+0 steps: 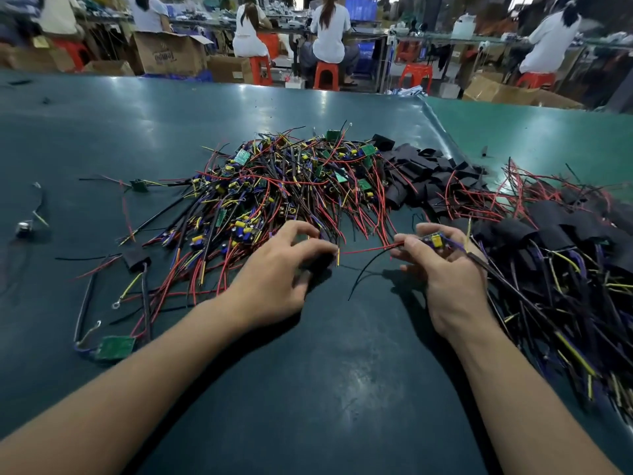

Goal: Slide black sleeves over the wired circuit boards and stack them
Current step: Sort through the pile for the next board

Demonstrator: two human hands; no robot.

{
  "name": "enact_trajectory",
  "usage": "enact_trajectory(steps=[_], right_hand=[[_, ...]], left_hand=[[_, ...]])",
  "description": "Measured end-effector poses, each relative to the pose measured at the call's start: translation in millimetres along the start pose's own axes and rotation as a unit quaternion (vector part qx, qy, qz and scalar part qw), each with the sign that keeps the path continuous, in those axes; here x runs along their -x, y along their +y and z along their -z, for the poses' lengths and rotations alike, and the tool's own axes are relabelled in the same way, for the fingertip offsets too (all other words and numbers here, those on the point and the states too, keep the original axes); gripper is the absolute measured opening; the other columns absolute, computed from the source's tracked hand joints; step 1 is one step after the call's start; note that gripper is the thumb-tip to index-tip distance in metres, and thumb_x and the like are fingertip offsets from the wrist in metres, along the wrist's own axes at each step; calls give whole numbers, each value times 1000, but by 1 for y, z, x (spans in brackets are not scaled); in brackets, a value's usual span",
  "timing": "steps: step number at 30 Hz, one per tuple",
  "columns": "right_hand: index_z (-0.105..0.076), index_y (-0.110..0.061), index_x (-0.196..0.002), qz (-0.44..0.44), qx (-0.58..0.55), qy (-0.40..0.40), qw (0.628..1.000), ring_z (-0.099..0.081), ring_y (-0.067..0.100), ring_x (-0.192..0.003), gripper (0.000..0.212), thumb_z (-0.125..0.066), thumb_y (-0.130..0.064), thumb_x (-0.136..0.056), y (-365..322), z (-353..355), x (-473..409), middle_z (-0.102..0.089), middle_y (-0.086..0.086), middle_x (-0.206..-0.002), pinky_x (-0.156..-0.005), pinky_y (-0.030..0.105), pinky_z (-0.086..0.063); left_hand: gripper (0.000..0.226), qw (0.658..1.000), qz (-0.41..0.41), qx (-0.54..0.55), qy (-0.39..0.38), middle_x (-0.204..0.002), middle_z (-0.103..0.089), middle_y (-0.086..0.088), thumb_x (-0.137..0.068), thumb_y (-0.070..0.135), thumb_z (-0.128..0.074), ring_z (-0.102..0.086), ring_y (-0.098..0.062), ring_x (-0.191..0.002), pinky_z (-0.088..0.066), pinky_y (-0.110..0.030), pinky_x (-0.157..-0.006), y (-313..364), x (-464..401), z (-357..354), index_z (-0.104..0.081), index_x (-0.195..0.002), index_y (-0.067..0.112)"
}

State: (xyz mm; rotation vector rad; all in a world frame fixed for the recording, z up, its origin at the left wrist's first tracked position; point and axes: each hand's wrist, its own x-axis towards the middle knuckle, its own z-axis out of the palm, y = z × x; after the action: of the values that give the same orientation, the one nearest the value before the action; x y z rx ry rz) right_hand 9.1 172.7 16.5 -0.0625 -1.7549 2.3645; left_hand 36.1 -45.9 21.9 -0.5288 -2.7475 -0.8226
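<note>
A person works at a dark green bench [308, 389] heaped with parts, both bare forearms reaching in from the near edge. The right hand [442, 265] grips a wired circuit board [435, 241] between thumb and curled fingers, the board's yellow and blue components facing up; a red wire [366, 249] runs from it toward the left hand, and a thin black wire [363, 272] droops from it onto the bench. The left hand [284, 269] hovers with fingers curled and spread just above the bench, its fingertips at the near fringe of the wires; something dark sits under the fingers, but whether the hand actually holds it cannot be told.

Directly beyond the hands lies a large tangled pile of bare boards [284, 186], red, black, yellow and purple wires trailing out of it. Just to the right of that pile sits a heap of loose black sleeves [428, 169]. Farther right, beside the right hand, lies a stack of sleeved boards [555, 241], their wires fanning toward the near edge. On the left of the bench, apart from the main pile, lie a single green board [114, 347] with its wires and one sleeved piece [136, 258]. In the background, workers [330, 32] sit on orange stools [325, 75] at other benches among cardboard boxes [168, 53].
</note>
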Motion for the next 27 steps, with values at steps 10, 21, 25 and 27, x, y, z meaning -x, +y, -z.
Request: enact_trajectory(steps=[10, 21, 25, 27], right_hand=[[-57, -9, -97, -36, -94, 33, 994, -67, 17, -68, 27, -65, 13, -84, -3, 3, -4, -67, 11, -83, -63, 19, -55], [-59, -9, -86, -56, -107, 54, 991, -65, 21, -73, 22, -64, 12, -84, -6, 2, -6, -64, 15, -87, -62, 21, -56], [-59, -11, -89, -56, -129, 59, 988, -66, 18, -70, 23, -63, 12, -85, -6, 1, -5, -65, 11, -83, -62, 21, -56], [-57, -12, -93, -53, -150, 64, 985, -67, 17, -67, 25, -63, 12, -86, -6, 1, -6, -65, 10, -80, -64, 20, -56]], left_hand=[[52, 998, -19, -62, -23, -115, -56, 3, -80, 49, -72, -53, -15, -110, -41, -30, -101, 10, 16, -4, -65, -124, 21], [29, 996, -41, 17, -81, -120, -55, 1, -85, -1, -55, -50, -17, -113, -38, -29, -102, 7, 12, -3, -75, -97, 18], [17, 999, -17, 28, -7, -113, -56, 3, -79, 18, -62, -52, -16, -111, -40, -31, -101, 3, 13, -6, -65, -95, 17], [33, 1000, -5, -7, 0, -111, -59, 5, -82, 40, -70, -51, -15, -107, -39, -27, -98, 3, 9, -13, -63, -107, 19]])
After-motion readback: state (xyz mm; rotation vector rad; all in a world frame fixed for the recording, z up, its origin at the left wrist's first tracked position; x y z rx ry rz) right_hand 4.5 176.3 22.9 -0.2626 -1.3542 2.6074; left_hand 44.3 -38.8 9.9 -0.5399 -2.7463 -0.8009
